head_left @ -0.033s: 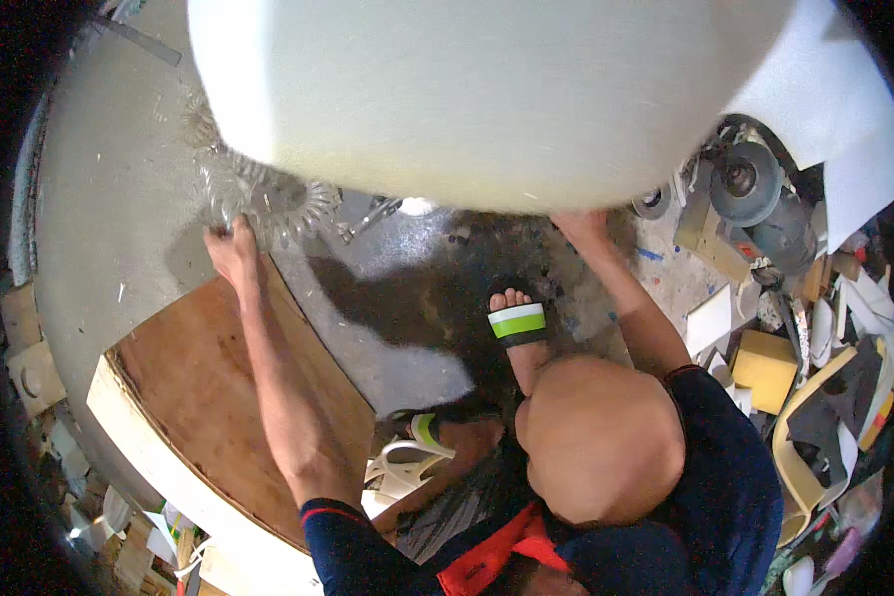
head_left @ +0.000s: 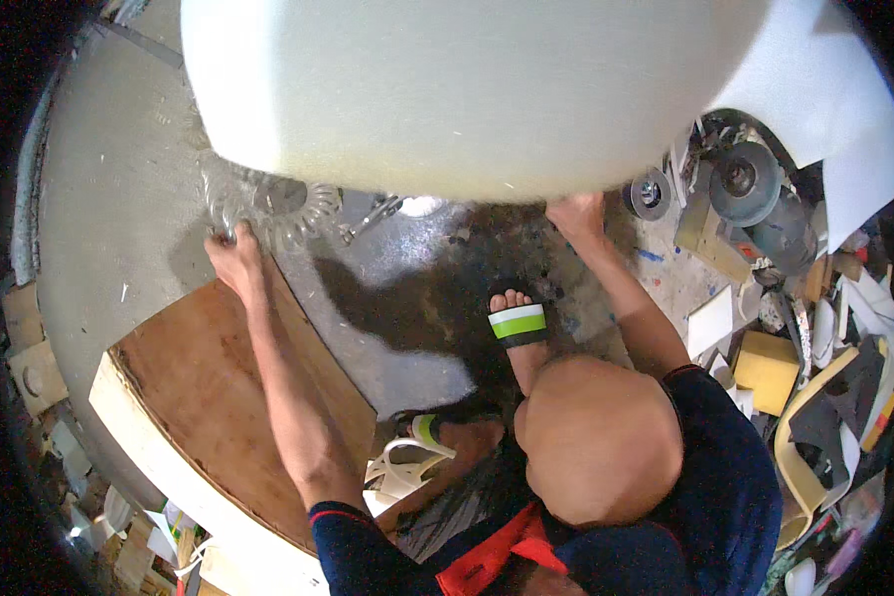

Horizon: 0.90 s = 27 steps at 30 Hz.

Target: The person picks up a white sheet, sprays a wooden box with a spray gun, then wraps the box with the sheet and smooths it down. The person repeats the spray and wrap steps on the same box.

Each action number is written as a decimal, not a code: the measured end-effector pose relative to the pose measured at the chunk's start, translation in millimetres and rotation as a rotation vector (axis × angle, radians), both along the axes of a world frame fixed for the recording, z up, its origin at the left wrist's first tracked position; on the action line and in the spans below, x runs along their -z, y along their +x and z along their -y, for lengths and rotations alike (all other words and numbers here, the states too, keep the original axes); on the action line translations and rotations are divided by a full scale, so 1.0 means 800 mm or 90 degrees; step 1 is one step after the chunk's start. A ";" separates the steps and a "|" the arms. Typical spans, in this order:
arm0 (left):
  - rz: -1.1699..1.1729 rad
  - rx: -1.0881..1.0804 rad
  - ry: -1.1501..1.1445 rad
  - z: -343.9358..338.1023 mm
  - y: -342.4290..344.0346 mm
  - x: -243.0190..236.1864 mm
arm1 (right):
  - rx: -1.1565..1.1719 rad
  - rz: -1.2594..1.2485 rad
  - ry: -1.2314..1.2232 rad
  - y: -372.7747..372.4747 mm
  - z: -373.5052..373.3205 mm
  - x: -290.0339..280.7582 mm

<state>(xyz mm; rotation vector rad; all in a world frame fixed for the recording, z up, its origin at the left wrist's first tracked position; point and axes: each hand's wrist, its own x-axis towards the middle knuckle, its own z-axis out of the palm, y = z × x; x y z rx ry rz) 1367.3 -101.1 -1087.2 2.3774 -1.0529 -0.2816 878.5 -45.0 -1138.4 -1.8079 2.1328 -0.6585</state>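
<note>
On the left hand [head_left: 234, 256] we see the fingers bent in a loose curl at the near edge of the clear coiled hose [head_left: 318, 209]; they seem to touch its loops, though we cannot tell whether they close on it. The right hand [head_left: 578, 213] sits at the lower edge of the big pale panel [head_left: 467, 109], its fingertips hidden, so how far open they are, and whether they grip, we cannot tell. The hose lies on the floor at the panel's lower left; we judge it light, springy and rather slippery, best held at a plain end, since pulled loops would stretch and recoil. The panel fills the top of the view, broad and smooth, faintly grained, yellowish along its rounded lower edge; we take it to be fairly light but awkwardly wide, easier with palms well apart under that edge, and its rim may dent. Beneath the left forearm stands a curved wooden piece [head_left: 219, 387], stiff by its look, with a brown, scuffed face and a cream outer side. Between the hands a slim metal tool [head_left: 372, 215] lies by the hose. Farther right come a ribbed round metal part [head_left: 651, 194], a dull grey disc [head_left: 745, 184], a soft-looking yellow block [head_left: 765, 372] and curled pale offcuts [head_left: 869, 308].
</note>
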 end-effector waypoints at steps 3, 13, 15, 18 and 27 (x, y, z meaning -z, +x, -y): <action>-0.002 -0.012 -0.147 -0.066 -0.046 -0.038 | 0.018 0.009 0.007 0.020 0.037 -0.003; -0.195 -0.079 -0.202 -0.287 -0.124 -0.076 | 0.073 0.200 0.020 0.070 0.057 -0.025; -0.117 -0.110 -0.134 -0.316 -0.146 -0.075 | 0.072 0.192 0.056 0.082 0.059 -0.028; -0.190 -0.062 -0.200 -0.339 -0.178 -0.072 | 0.027 0.183 -0.113 0.094 0.064 -0.023; -0.038 0.131 -0.082 -0.368 -0.224 -0.082 | -0.042 -0.001 -0.086 0.078 0.013 -0.031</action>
